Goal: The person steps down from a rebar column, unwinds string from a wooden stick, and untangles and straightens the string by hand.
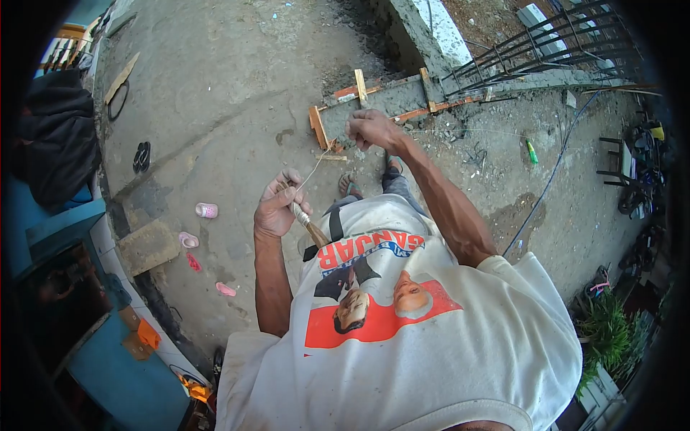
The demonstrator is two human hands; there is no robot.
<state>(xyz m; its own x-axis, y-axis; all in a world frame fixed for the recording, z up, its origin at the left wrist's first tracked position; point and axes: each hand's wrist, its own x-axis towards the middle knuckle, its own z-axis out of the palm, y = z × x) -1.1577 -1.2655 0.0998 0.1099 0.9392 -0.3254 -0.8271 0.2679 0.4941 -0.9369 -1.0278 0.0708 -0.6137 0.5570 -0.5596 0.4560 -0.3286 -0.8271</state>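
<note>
My left hand (284,203) is closed around a wooden stick (313,231) with pale string (300,213) wound on its upper part. From there the string runs up toward the corner of a wooden form (318,128) that borders wet concrete (394,99). Beside that corner, my right hand (374,130) is raised with its fingers curled; whatever they may hold is too small to make out. A thin line stretches rightward behind the right wrist to a green object (532,151) on the ground.
A rebar cage (546,47) lies over the concrete at the upper right. A blue hose (550,192) crosses the ground. Pink clogs (207,210) and dark sandals (141,156) lie at the left. Plants (606,330) stand at the lower right.
</note>
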